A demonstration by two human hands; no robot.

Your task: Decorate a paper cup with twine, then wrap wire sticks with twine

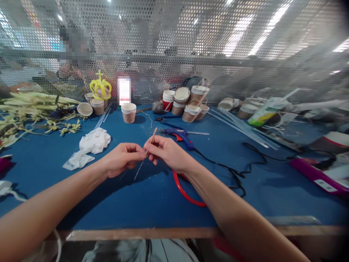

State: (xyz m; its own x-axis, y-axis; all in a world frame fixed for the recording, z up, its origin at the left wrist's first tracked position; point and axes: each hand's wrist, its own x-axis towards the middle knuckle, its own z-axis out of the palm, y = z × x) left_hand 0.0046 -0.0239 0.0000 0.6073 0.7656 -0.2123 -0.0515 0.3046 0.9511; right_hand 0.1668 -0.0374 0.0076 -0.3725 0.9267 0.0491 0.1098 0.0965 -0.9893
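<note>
Blue worktop (152, 216) up against a perforated metal screen (163, 40), craft bits everywhere. Both hands are pinching the same thin strand (139, 170), held slanted over the middle of the table: brown upper end poking out above the right hand (167, 153), pale twisted-looking tail hanging below the left hand (121, 160). Fingertips are closed on it and nearly touching. Looks to me like a twisting or wrapping step, so I'd say the next move calls for one steady pinch while the other rolls. Glue gun (184, 136) lies just beyond the right hand.
</note>
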